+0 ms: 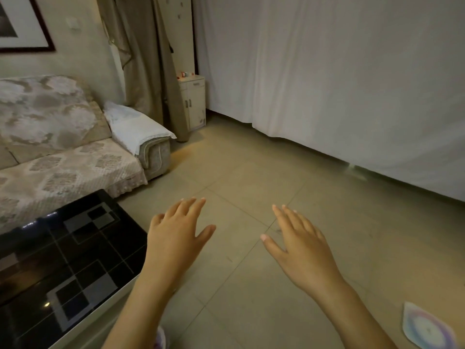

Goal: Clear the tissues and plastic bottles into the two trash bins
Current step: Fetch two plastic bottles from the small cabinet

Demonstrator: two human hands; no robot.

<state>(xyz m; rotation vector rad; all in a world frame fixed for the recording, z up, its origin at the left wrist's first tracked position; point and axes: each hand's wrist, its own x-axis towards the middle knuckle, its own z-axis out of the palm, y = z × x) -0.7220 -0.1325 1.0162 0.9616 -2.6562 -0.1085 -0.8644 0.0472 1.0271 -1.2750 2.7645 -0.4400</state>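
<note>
The fingers [191, 205] of the left hand [176, 238] are stretched out flat and slightly spread, palm down, grasping nothing; the thumb sticks out to the side. The right hand [299, 245] is the same, released and empty, fingers pointing ahead over the tiled floor [251, 172]. The two hands hang apart from each other, side by side in the air above the tiles, bare forearms running back toward the person.

Just beside the left forearm sits the corner of a glossy black surface [63, 260] patterned with grey squares and edged in white; the part of its top that I can see is bare. Beyond it stands a sofa [63, 152] under a pale lace cover, a white cloth [136, 127] draped on its armrest. Past the sofa hang a beige curtain [151, 71] and a small cream cabinet [193, 102], and a white curtain [339, 84] runs along the right side. A pastel fan-shaped thing [427, 328] lies on the floor at the lower right.

No tissues, plastic bottles or trash bins can be seen from here.
</note>
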